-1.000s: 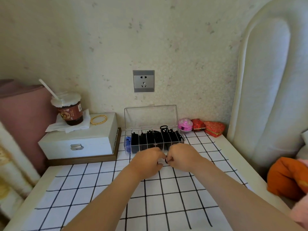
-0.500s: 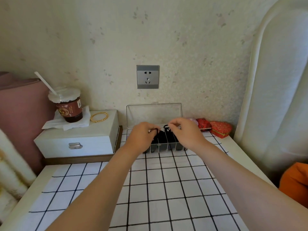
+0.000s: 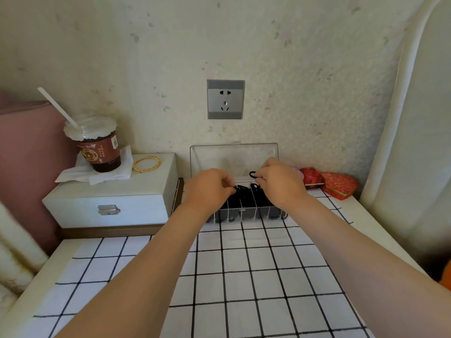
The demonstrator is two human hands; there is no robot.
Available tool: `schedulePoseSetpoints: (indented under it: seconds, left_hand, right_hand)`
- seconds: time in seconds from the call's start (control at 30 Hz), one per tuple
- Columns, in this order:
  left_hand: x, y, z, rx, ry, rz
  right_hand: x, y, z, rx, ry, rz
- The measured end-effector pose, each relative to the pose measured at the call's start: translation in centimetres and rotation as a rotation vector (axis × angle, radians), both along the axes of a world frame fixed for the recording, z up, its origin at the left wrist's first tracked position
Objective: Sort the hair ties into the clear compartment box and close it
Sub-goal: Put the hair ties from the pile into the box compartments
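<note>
From where I sit, the risk on the left is the drink cup (image 3: 97, 145) on the white drawer box (image 3: 112, 196): it stands well clear of my elbow, so I judge it safe. The nearer danger is a springy hair tie (image 3: 253, 174) flicking out, or landing in an already crammed slot of the clear box (image 3: 246, 217), whose lid (image 3: 234, 156) stands open against the wall. My left hand (image 3: 207, 189) is curled nearly closed, fingertips pinching something dark over the box; I can't tell if it's a loose tie. My right hand (image 3: 280, 182) pinches one tie, lifted just above the compartments.
</note>
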State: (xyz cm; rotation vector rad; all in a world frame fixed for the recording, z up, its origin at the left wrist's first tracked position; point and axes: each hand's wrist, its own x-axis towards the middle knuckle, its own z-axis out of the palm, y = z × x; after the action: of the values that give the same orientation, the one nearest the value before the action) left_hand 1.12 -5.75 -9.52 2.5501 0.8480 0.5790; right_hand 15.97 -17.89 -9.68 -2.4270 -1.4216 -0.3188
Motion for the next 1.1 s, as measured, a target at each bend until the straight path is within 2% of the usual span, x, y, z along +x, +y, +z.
schedulePoseSetpoints:
  seconds: [0.13, 0.3, 0.37, 0.5, 0.6, 0.7, 0.8, 0.87, 1.0, 1.1]
  left_hand:
    - [0.4, -0.9, -0.6, 0.106, 0.081, 0.031]
    - [-0.1, -0.3, 0.1, 0.105, 0.126, -0.013]
    - [-0.6, 0.0, 0.3, 0.105, 0.079, -0.014]
    - [-1.4, -0.6, 0.0, 0.067, 0.018, -0.124]
    - [-2.0, -1.2, -1.2, 0.160, -0.002, -0.226]
    - [-2.7, -1.8, -2.3, 0.188, 0.099, -0.308]
    - [-2.8, -1.9, -3.4, 0.225, 0.253, -0.313]
    - [-2.6, -1.9, -3.7, 0.199, 0.263, -0.331]
    - [-2.5, -2.6, -2.9, -0.001, -0.047, -0.329]
    - [-3.0, -1.8, -2.4, 0.062, -0.145, -0.218]
  right_hand:
    - [-1.2, -0.9, 1.4, 0.104, 0.108, 0.045]
    - [-2.7, -1.0, 1.1, 0.240, 0.543, 0.030]
    - [-2.7, -0.7, 0.5, 0.242, 0.623, -0.003]
    - [-3.1, -0.9, -0.4, 0.139, 0.396, -0.074]
    - [-3.3, -1.1, -0.6, 0.095, 0.226, -0.081]
    - [-3.2, -1.4, -0.6, 0.122, 0.155, -0.059]
    - [-3.3, -2.2, -0.7, 0.228, 0.022, 0.057]
    - [-3.6, -2.9, -0.9, 0.131, -0.078, 0.211]
    - [-3.8, -3.9, -2.2, -0.124, -0.210, 0.269]
    - [-3.9, -3.7, -2.8, -0.220, -0.215, 0.236]
